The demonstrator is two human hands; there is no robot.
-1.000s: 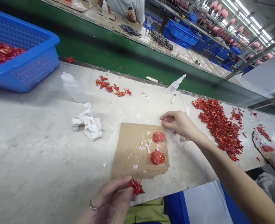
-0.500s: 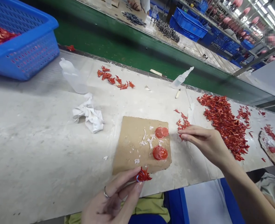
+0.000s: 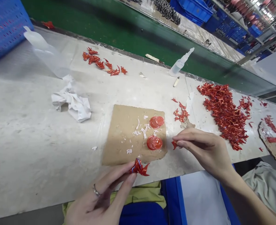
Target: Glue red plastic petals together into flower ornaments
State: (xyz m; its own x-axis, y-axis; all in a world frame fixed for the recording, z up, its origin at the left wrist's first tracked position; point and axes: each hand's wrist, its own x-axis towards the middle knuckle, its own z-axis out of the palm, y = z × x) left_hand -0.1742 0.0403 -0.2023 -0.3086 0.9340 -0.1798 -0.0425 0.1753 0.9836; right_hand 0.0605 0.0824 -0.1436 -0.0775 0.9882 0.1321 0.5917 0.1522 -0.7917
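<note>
Between the thumb and fingers of my left hand (image 3: 105, 190) is a glossy red spiky piece (image 3: 139, 167), pointed tips outward, just off the near edge of a cardboard sheet (image 3: 119, 134). My right hand (image 3: 201, 148) pinches a small red pointed piece (image 3: 174, 144) right of the cardboard. On the sheet sit two round red caps, a nearer one (image 3: 154, 142) and a farther one (image 3: 157, 122), both looking wet or shiny inside. White flaky scraps (image 3: 142, 131) lie beside them. Beyond my right hand is a small group of red pointed pieces (image 3: 182, 114).
A large heap of red pieces (image 3: 224, 115) lies at the right. Several more (image 3: 102, 62) lie at the back left, near a translucent bottle (image 3: 46, 51) and crumpled tissue (image 3: 72, 100). A dropper bottle (image 3: 181, 62) stands at the back edge. A blue basket (image 3: 6, 29) is far left.
My right hand has drawn back from the small group toward the cardboard, a small red piece now in its pinch. My left hand keeps hold of the spiky piece. The camera view has shifted.
</note>
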